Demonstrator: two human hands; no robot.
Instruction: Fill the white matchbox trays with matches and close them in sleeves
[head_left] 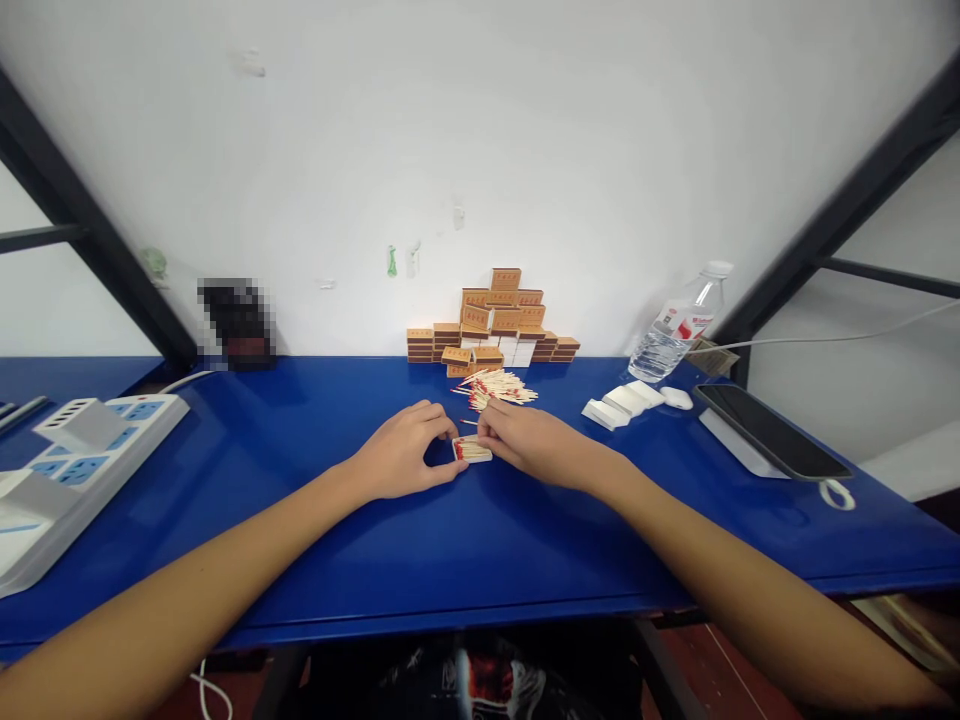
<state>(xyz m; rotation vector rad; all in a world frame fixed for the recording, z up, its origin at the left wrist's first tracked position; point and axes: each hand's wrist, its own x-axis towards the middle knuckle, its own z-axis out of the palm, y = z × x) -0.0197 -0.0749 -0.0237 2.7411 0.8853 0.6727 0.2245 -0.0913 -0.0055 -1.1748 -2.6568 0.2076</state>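
A small white matchbox tray (472,451) lies on the blue table, filled with red-tipped matches. My left hand (409,450) steadies the tray's left end between thumb and fingers. Over the tray's right end, my right hand (525,440) has its fingers pinched together, with a single match (469,422) sticking out to the left of them. Just beyond the hands is a loose heap of matches (499,386), heads mixed in direction. Behind the heap, matchboxes (506,318) are stacked against the wall, several with orange-brown labels.
White tray-like pieces (624,402) lie at right, near a white earbud case (676,398). A water bottle (679,325) leans on the wall. A phone (772,430) rests propped at the right. A white power strip (97,470) with plugs occupies the left side.
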